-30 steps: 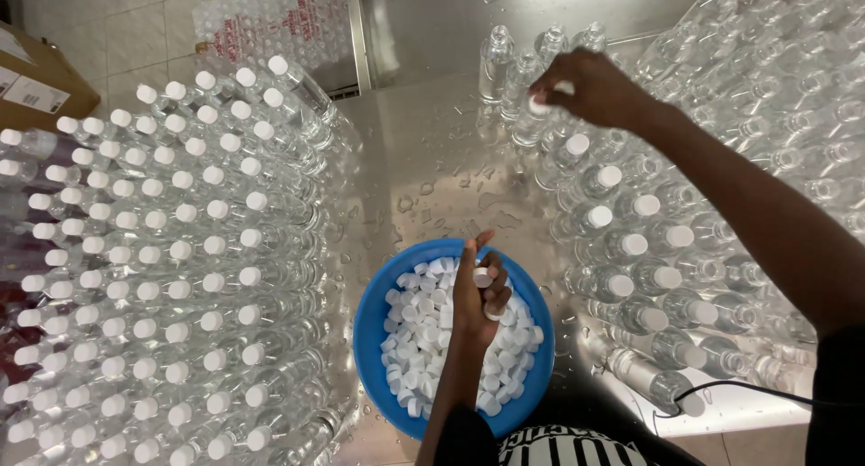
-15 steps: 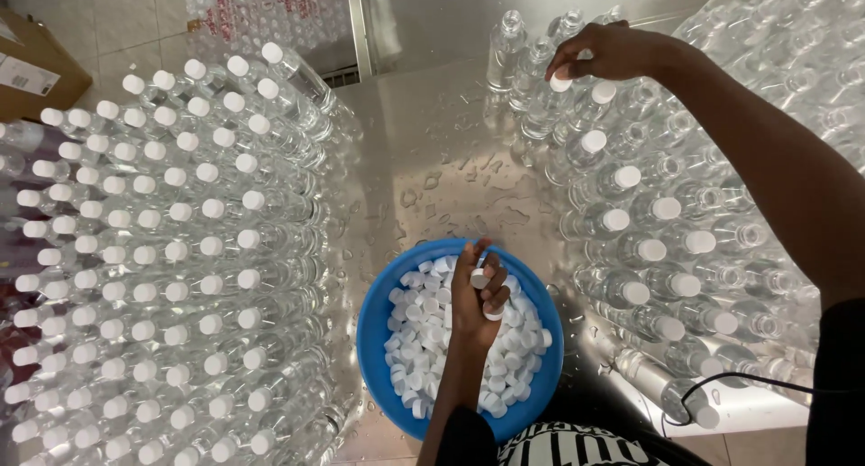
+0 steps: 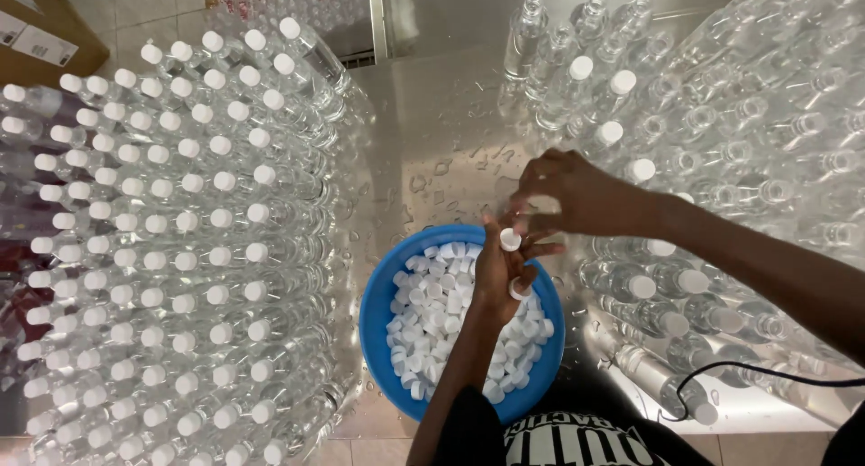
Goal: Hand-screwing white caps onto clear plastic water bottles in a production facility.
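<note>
Left hand (image 3: 501, 272) gripped small white plastic caps (image 3: 510, 240) above round blue bowl (image 3: 374, 308); right hand (image 3: 581, 194) pinched at one. Left-side clear plastic bottles (image 3: 171, 241) capped; many right-side bottles (image 3: 766, 132) still uncapped.

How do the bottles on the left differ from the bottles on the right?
The left bottles all wear white caps; most of the right bottles have open necks, with only a few capped. The left bottles stand in tidy rows; the right bottles sit more loosely. Both groups are clear plastic.
</note>
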